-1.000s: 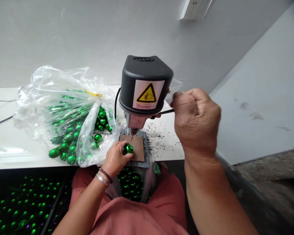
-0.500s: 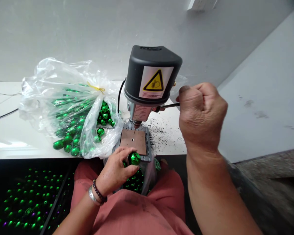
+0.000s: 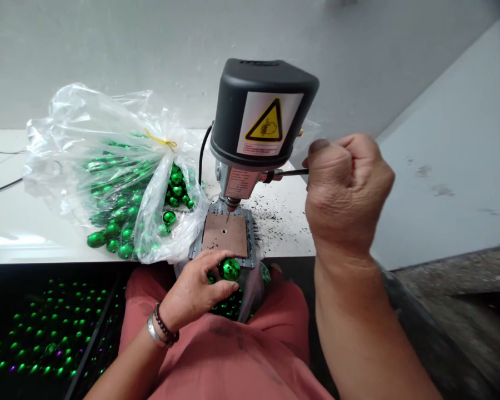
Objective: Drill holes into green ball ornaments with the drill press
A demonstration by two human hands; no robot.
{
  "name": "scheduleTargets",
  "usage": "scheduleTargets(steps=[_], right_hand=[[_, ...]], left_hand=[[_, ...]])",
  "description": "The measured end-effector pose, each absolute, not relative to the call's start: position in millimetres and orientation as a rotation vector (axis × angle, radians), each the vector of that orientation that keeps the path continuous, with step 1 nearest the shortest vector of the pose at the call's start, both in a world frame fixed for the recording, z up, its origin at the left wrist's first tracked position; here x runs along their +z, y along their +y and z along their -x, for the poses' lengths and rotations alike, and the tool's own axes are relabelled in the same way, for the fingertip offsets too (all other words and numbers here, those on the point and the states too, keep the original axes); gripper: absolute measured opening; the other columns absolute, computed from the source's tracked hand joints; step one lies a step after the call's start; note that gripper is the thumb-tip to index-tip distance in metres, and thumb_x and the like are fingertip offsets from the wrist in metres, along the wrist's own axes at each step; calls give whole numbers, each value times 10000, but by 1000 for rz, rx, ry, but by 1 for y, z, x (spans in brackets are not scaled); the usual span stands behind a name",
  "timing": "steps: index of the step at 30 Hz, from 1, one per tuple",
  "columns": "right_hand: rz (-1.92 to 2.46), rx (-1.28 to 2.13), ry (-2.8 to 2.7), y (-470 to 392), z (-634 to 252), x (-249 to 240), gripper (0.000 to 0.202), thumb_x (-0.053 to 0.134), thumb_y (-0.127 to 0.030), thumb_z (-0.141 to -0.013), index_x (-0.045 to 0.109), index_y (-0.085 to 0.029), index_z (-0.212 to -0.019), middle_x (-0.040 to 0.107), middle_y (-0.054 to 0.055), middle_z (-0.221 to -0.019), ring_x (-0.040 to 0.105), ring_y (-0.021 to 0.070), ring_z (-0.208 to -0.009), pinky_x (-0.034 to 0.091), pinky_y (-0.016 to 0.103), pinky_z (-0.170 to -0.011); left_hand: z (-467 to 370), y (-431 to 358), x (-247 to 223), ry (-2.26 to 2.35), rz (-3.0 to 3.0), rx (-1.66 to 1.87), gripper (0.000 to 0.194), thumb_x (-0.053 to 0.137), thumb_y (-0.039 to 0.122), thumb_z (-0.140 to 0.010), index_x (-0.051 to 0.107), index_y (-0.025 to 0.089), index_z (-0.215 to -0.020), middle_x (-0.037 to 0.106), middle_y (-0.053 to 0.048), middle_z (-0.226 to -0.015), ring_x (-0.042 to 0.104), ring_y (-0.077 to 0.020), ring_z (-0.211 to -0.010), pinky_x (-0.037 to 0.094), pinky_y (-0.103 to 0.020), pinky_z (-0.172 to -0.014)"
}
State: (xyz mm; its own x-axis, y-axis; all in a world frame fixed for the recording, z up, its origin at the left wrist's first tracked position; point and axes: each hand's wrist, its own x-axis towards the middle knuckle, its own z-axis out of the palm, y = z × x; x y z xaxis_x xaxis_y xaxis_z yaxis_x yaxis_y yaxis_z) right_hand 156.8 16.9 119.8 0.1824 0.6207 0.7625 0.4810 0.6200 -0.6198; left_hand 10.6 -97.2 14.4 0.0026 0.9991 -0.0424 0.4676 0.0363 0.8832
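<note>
Between the thumb and fingers of my left hand (image 3: 198,286) is a shiny green ball (image 3: 229,269), held just in front of the drill press base. My right hand (image 3: 345,191) is closed round the lever (image 3: 292,173) of a small black drill press (image 3: 264,116); the lever's end is hidden in the fist. Under the chuck, a thin drill bit (image 3: 228,216) points down over a brown board (image 3: 225,241) with a small hole. The bit is apart from the ball.
A clear plastic bag (image 3: 66,119) of green balls, tied with yellow, lies left of the press. Dark shavings (image 3: 281,216) litter the white table (image 3: 8,216). More green balls (image 3: 227,305) sit in a bag below the base. Rows of green balls (image 3: 45,333) are at lower left.
The view has shifted slightly, so the press and bag appear a little higher. Both hands keep their hold on the ball and the lever, nearly unmoved.
</note>
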Motion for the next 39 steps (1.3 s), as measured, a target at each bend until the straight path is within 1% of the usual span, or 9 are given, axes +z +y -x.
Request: scheduleTargets(steps=[4,9,13,17,19,27,32,35,39], right_hand=[[971,108,-1451,16,-156,120,237,459,-293,-793,425,-168,-594,312,-62,-488,313,41,-477,273,207,-469],[961,122,-1451,15,-156,119,241,465,-308,-796,416,-170,-604,314,-63,-485,326,45,-497,279,200,-480],[941,107,-1447,16,-156,118,252,452,-322,-810,427,-168,-612,316,-63,-496,343,50,-520,302,204,-519],[938,93,-1463,16,-157,117,244,450,-308,-816,415,-178,-612,325,-65,-509,311,45,-501,299,203,-506],[935,88,-1468,16,-157,117,240,454,-291,-814,401,-180,-607,322,-65,-516,304,42,-495,302,201,-499],[944,89,-1467,14,-158,117,238,462,-280,-806,385,-186,-601,325,-63,-515,311,40,-489,316,198,-483],[943,87,-1468,13,-158,115,236,466,-285,-806,389,-188,-606,334,-59,-522,328,42,-496,329,200,-490],[949,71,-1469,14,-158,114,251,463,-318,-811,391,-192,-606,340,-54,-528,333,48,-504,334,210,-498],[951,75,-1466,15,-158,112,265,451,-351,-817,384,-198,-612,342,-51,-533,330,56,-510,341,221,-505]], left_hand=[[-9,-98,14,1505,-1414,878,460,658,265,-679,601,218,-1134,617,-44,-1137,543,-203,-1070,390,-327,-984],[-9,-99,17,1332,-1153,885,490,647,335,-703,571,190,-1166,629,-41,-1072,565,-190,-965,451,-298,-861],[-7,-100,17,1289,-1126,893,527,653,363,-709,550,179,-1191,611,-36,-1013,542,-154,-881,431,-263,-800],[-4,-100,9,1239,-1089,874,599,584,442,-766,457,194,-1296,558,10,-755,477,-93,-660,372,-222,-618],[-3,-100,6,1216,-1059,886,625,556,473,-778,430,187,-1319,511,25,-673,452,-86,-615,328,-216,-571],[-4,-99,0,1184,-983,902,620,507,507,-797,423,194,-1325,522,11,-696,456,-76,-607,302,-207,-545],[-5,-96,-3,1285,-1038,818,681,568,472,-764,383,183,-1352,516,21,-703,439,-68,-564,327,-197,-512],[-6,-93,-6,1406,-979,872,651,624,462,-720,477,159,-1278,556,1,-770,440,-60,-547,351,-193,-498],[-8,-88,-3,1255,-540,1072,503,525,572,-752,627,129,-966,587,-41,-798,513,-82,-610,411,-187,-513]])
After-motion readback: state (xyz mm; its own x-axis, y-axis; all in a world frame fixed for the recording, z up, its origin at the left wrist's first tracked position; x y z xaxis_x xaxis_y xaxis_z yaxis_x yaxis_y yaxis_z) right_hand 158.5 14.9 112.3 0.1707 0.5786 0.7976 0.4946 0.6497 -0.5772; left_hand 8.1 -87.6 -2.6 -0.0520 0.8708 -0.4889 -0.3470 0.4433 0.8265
